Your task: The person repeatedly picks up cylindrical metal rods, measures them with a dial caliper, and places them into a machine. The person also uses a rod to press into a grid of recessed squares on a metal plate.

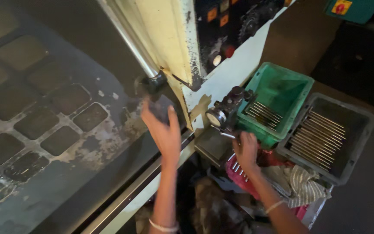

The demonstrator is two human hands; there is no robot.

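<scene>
Both wrists are seen low in view. Above, the left hand (pixel 161 125) is closed around a dark lever knob (pixel 153 85); the right hand (pixel 245 149) is curled on thin rods (pixel 235 166) beneath a dial gauge (pixel 217 117)

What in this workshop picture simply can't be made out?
Head view only:
- Left hand: motion blur hides whether it grips the dark lever knob.
- Right hand: its fingertips cover what it touches under the dial gauge.
- Control panel: cut off by the top edge.
- Rods in the green bin: too small to count.
</scene>
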